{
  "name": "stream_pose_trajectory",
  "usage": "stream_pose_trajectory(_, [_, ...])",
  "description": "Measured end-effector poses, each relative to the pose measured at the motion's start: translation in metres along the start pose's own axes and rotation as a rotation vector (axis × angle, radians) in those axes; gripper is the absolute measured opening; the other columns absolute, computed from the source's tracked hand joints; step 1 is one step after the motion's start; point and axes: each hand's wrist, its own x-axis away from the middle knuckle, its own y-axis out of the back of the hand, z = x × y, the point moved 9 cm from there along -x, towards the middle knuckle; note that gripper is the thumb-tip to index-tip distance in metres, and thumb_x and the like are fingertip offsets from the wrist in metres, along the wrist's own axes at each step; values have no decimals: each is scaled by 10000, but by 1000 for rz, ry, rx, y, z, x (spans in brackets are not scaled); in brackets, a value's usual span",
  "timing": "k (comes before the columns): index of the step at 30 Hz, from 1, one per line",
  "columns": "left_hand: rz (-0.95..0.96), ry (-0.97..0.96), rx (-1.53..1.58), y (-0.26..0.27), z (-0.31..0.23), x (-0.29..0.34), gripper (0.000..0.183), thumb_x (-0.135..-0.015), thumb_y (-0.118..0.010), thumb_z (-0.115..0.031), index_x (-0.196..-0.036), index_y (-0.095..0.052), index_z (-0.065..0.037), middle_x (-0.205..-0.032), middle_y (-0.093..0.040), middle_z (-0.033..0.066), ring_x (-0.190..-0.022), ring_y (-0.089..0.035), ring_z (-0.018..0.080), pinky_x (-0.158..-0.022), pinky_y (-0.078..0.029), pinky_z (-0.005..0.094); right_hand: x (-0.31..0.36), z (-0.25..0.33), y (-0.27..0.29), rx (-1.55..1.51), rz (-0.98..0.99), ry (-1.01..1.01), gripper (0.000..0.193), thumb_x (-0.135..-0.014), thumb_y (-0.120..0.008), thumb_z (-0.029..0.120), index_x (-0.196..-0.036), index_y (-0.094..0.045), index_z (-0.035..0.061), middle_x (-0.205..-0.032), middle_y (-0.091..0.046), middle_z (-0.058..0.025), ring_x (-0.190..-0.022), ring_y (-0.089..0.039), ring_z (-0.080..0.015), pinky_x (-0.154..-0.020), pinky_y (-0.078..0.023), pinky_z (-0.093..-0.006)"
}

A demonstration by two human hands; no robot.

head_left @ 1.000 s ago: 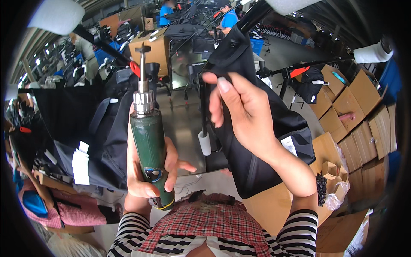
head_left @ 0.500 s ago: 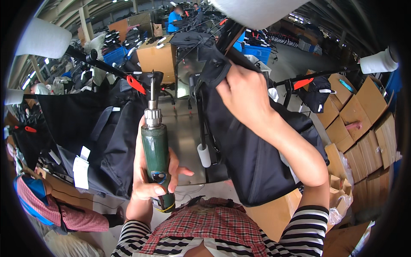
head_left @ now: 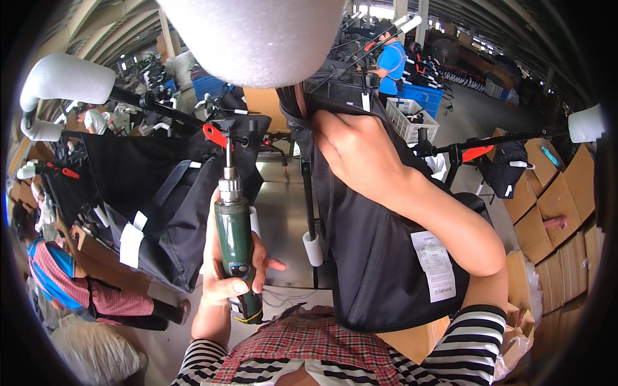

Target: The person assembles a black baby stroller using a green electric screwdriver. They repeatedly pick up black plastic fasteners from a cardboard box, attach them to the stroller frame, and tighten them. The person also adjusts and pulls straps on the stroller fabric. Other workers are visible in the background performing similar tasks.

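Note:
My left hand (head_left: 219,283) is closed around a green electric screwdriver (head_left: 234,235), its metal bit pointing up and away from me. The fingers of my right hand (head_left: 360,154) are curled tight on the upper edge of a black fabric cover (head_left: 364,264), beside a dark tube; the fingertips are hidden. This cover hangs on a black tube frame and has a white printed label (head_left: 432,267) low on its right side. Another black fabric panel (head_left: 148,193) with white tags hangs to the left of the screwdriver.
A large white foam-wrapped end (head_left: 254,38) juts close at the top; foam-covered bars (head_left: 71,80) reach out at the sides. Cartons (head_left: 553,193) stack up on the right. A co-worker (head_left: 71,276) stands at left, another (head_left: 389,64) farther back beside a white crate (head_left: 412,119).
The view has shifted, and the foam-wrapped end now looms larger at top centre. More of the label on the fabric cover shows. Both hands keep their grip.

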Motion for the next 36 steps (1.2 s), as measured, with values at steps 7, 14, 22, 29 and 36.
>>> stream_pose_trajectory(7, [-36, -29, -25, -13, -2, -11, 1296, -697, -777, -75, -1584, 156, -223, -805, -564, 147, -560, -665, 238, -839, -613, 531, -12, -7, -16, -414, 192, 64, 214, -798, -639, 56, -974, -558, -35, -902, -619, -212, -855, -623, -396, -772, -502, -469])
stream_pose_trajectory(14, [11, -146, -109, -28, -20, -34, 1073, -769, -771, -155, -1562, -49, -99, -862, -534, 146, -534, -628, 206, -803, -629, 527, -31, -6, -37, -711, 440, -41, 275, -800, -765, 120, -968, -615, -35, -870, -663, -184, -825, -644, -344, -783, -518, -406])
stream_pose_trajectory(22, [-23, -314, -218, -27, -34, -55, 1068, -821, -758, -217, -1586, -20, -113, -1116, -558, 221, -552, -597, 174, -633, -590, 368, -2, 1, -5, -11, 76, -32, 196, -834, -747, 118, -881, -618, -21, -777, -671, -190, -735, -688, -378, -648, -559, -437])
stream_pose_trajectory(29, [-16, -301, -225, -33, -29, -74, 1171, -803, -790, -186, -1607, 61, -181, -1312, -557, 308, -592, -643, 177, -608, -585, 341, 5, 10, 2, -75, 65, -95, 149, -899, -660, 73, -817, -576, -18, -683, -641, -205, -654, -666, -395, -586, -542, -446])
stream_pose_trajectory(36, [-11, -234, -182, -42, -21, -82, 1185, -787, -795, -144, -1610, 57, -203, -1310, -567, 293, -629, -659, 177, -614, -587, 320, 13, 18, 10, -60, 35, -159, 110, -908, -644, 58, -890, -573, -25, -717, -646, -204, -664, -669, -389, -563, -533, -445])
